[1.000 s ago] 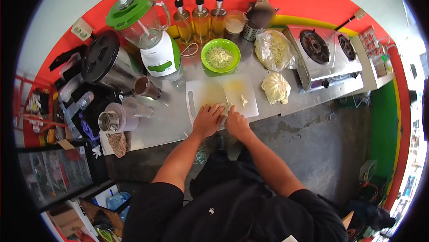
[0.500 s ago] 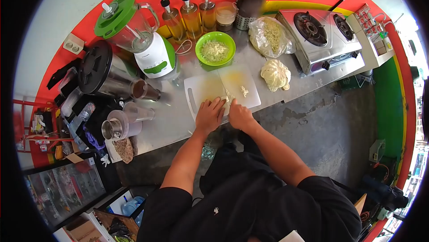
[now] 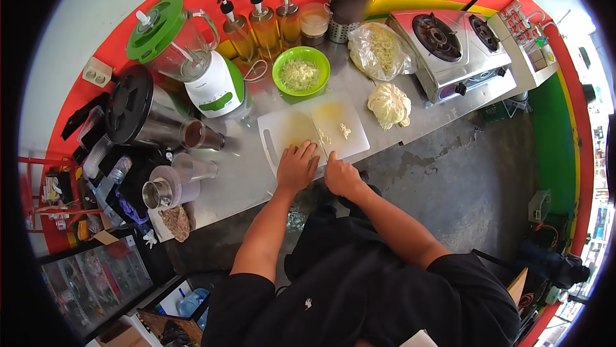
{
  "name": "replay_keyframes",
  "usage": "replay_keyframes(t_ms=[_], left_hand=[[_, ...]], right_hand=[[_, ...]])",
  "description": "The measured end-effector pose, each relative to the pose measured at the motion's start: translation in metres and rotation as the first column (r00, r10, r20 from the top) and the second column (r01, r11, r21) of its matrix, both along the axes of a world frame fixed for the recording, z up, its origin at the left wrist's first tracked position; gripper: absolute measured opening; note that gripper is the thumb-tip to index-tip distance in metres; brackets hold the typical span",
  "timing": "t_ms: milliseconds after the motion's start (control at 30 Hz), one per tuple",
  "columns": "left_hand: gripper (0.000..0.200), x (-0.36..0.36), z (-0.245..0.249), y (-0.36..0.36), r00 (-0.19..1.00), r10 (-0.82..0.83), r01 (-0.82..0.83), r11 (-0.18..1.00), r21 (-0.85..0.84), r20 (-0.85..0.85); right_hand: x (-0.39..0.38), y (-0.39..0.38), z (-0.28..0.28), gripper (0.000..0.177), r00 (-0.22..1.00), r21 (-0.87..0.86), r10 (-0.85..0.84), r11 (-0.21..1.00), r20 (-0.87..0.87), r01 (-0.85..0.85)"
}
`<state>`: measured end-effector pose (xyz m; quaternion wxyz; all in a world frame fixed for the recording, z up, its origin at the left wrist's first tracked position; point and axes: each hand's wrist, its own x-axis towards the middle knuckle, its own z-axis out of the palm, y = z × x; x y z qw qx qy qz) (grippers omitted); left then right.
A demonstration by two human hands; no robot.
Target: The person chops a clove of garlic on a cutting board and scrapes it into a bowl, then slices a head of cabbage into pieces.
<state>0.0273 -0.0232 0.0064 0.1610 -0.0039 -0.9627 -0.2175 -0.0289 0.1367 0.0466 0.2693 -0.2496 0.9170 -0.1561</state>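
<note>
A white cutting board (image 3: 273, 122) with yellowish stains lies on the steel counter. My right hand (image 3: 343, 175) is closed around a knife (image 3: 316, 130), its narrow blade pointing away from me across the board. Small pale chopped pieces (image 3: 345, 131) sit right of the blade, and a few more lie along it. My left hand (image 3: 298, 166) rests on the board's near edge, left of the knife, fingers stretched forward; whatever is under them is hidden. Behind the board is a green bowl (image 3: 324, 81) of shredded pale vegetable. A cut cabbage (image 3: 389, 105) stands to the right.
A blender (image 3: 215, 84), several pump bottles (image 3: 263, 25) and a clear bag of shreds (image 3: 378, 52) line the back. At the right is a gas stove (image 3: 443, 58). Cups, a steel container (image 3: 157, 113) and a stone-like block (image 3: 175, 222) occupy the left.
My right hand and the knife have drawn back slightly toward me, away from the chopped pieces. My left hand has shifted a little. The whole view has moved slightly.
</note>
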Motion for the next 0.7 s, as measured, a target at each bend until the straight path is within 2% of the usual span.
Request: replay_keyframes(t_ms=[67,233,333,467,533,700], left_hand=[[0.036,0.002,0.002,0.0,1.0,-0.001,0.001,1.0,0.01,-0.001],[0.036,0.002,0.005,0.0,1.0,-0.007,0.007,1.0,0.027,0.019],[0.036,0.002,0.001,-0.002,1.0,-0.013,0.013,1.0,0.002,-0.002],[0.035,0.003,0.002,-0.003,1.0,-0.009,0.009,1.0,0.006,-0.012],[0.035,0.002,0.002,-0.002,1.0,-0.016,0.016,0.999,0.035,0.013],[0.037,0.003,0.002,-0.002,1.0,-0.018,0.018,1.0,-0.003,0.017]], right_hand=[[0.006,-0.002,-0.001,0.031,1.0,0.042,-0.009,0.999,0.002,0.009],[-0.02,-0.016,-0.002,0.033,1.0,0.016,0.006,1.0,-0.018,-0.006],[-0.011,-0.01,0.01,0.033,1.0,0.012,0.012,1.0,0.005,-0.012],[0.004,-0.008,-0.002,0.033,1.0,0.047,-0.005,0.999,-0.007,0.006],[-0.003,-0.013,-0.005,0.034,0.998,0.014,0.018,1.0,-0.067,-0.017],[-0.017,-0.011,0.003,0.034,0.999,0.02,0.033,0.999,-0.035,-0.032]])
